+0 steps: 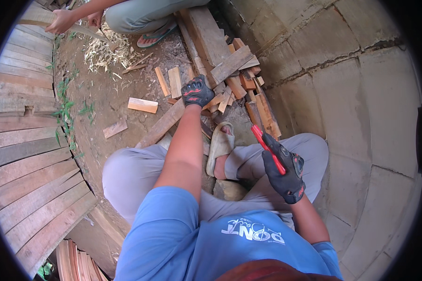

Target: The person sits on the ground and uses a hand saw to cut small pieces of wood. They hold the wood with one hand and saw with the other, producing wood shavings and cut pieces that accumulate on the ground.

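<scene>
My left hand, in a black glove with red marks, is closed on a long wooden plank. The plank slants from beside my left knee up toward the wood pile, and its middle is hidden under the glove. In my right hand, gloved alike and raised above my right thigh, is a slim red stick-like tool. Its exact kind does not show. My fingers are wrapped round it, and one end sticks out past them.
Several wood offcuts lie on the dirt floor, with a pile of blocks and boards against the block wall. Boards line the left side. Another person's hand holds wood near shavings. My sandalled foot is close by.
</scene>
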`<state>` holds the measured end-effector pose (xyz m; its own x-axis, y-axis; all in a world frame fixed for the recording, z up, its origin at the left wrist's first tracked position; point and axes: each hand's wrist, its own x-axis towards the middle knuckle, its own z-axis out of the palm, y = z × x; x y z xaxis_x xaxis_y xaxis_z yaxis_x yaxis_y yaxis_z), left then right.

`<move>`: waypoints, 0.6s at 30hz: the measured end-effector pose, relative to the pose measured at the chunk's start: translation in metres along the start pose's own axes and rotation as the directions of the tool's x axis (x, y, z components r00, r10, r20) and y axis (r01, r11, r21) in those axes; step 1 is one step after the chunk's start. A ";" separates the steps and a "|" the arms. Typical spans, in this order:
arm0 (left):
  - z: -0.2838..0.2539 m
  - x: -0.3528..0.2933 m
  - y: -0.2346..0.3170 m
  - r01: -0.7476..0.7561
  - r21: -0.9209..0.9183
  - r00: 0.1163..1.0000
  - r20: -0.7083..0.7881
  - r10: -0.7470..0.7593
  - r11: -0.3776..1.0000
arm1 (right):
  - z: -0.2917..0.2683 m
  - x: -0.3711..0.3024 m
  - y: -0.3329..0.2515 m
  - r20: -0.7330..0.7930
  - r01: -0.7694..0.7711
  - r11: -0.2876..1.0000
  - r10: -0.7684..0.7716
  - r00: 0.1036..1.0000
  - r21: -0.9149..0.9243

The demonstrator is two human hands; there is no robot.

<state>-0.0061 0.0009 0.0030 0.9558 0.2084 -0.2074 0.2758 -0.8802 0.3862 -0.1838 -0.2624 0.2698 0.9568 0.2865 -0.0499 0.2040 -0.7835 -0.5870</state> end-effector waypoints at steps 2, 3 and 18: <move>-0.002 0.001 0.001 -0.032 -0.008 0.999 -0.004 0.032 0.999 | -0.004 0.000 -0.001 0.009 0.058 0.995 -0.057 0.998 -0.086; -0.002 -0.001 0.001 -0.036 -0.016 0.999 -0.004 0.036 0.999 | -0.005 0.000 -0.002 0.006 0.066 0.993 -0.066 0.998 -0.099; 0.003 0.000 -0.003 -0.031 -0.063 0.999 -0.012 0.030 0.998 | 0.000 0.006 -0.012 -0.054 -0.020 0.994 0.014 0.998 -0.111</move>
<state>-0.0076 0.0024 -0.0013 0.9649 0.1868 -0.1846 0.2519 -0.8575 0.4487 -0.1809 -0.2513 0.2763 0.9694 0.2449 -0.0146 0.2061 -0.8455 -0.4926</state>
